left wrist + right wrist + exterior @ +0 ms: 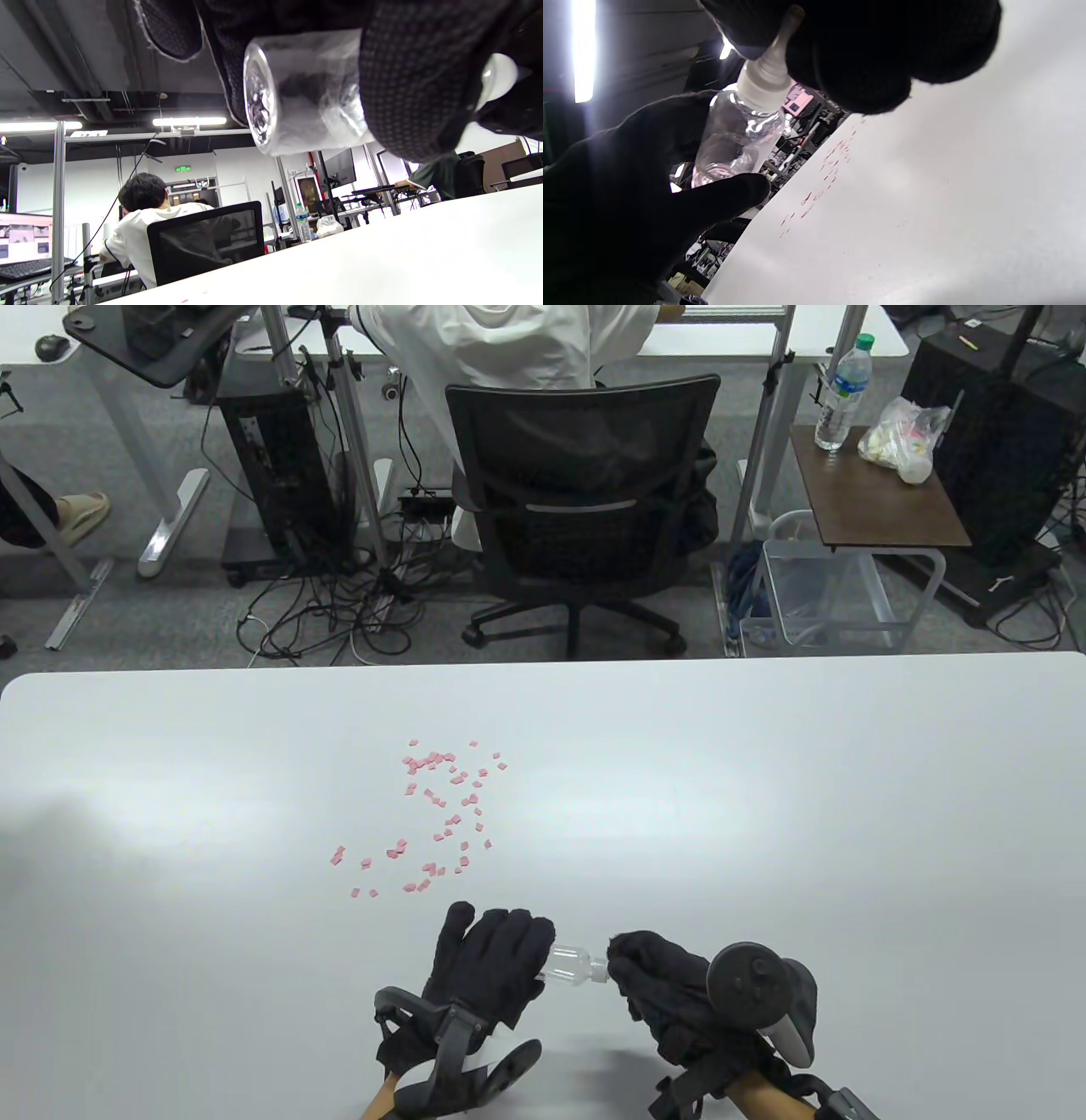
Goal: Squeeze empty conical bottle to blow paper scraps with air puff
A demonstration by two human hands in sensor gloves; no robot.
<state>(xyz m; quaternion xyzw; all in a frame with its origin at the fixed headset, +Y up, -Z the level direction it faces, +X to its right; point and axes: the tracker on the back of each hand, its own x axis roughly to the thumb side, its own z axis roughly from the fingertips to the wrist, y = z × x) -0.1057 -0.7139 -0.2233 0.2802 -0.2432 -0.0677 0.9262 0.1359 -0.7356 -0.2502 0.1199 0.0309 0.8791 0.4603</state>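
A small clear plastic bottle (573,965) with a white conical nozzle lies sideways between my hands, above the white table (764,814) near its front edge. My left hand (492,959) grips its body; the bottle's base shows in the left wrist view (292,93). My right hand (657,976) pinches the white nozzle (768,76) at the bottle's right end. Several pink paper scraps (441,806) lie scattered on the table beyond my left hand, also seen in the right wrist view (831,165).
Beyond the table's far edge are a black office chair (585,517) with a seated person, a clear bin (814,594), and a side table (874,487) with a water bottle.
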